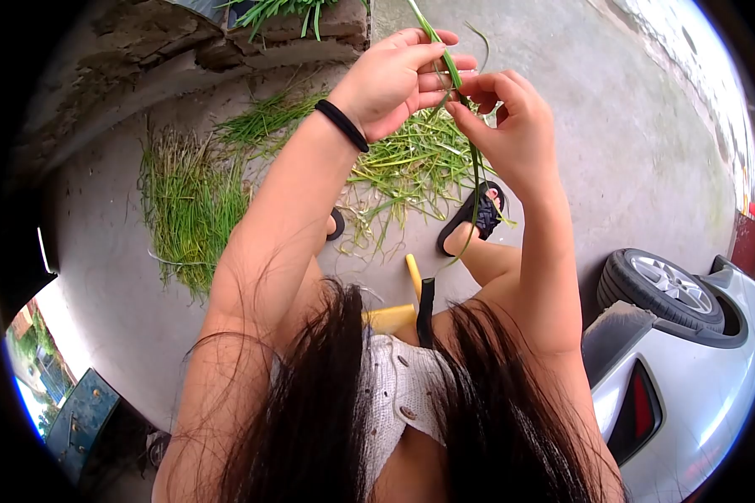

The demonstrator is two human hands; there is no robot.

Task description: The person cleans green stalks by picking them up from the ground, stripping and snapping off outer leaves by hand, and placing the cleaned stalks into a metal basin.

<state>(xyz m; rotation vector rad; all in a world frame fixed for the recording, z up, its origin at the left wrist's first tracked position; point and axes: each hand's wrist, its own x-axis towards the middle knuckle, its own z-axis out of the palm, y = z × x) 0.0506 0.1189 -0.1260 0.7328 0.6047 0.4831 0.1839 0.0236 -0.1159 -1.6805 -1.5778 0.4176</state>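
My left hand (pixel 398 80), with a black hair tie (pixel 341 125) round its wrist, holds a long green chive stalk (pixel 450 65) between the thumb and partly curled fingers. The stalk is pale at its upper end, and darker leaves hang from its lower end. My right hand (pixel 514 121) pinches these leaves between thumb and forefinger, just below the left fingers. Beneath both hands, a loose heap of green and yellowish leaves (pixel 415 159) lies on the concrete floor.
A laid-out bunch of chives (pixel 189 201) lies left, near a smaller green bundle (pixel 264 117). More chives (pixel 289 10) rest on a ledge (pixel 302 38) at the top. My sandalled foot (pixel 478 220) is beside the heap. A silver car (pixel 713 394) with a wheel (pixel 663 287) stands right.
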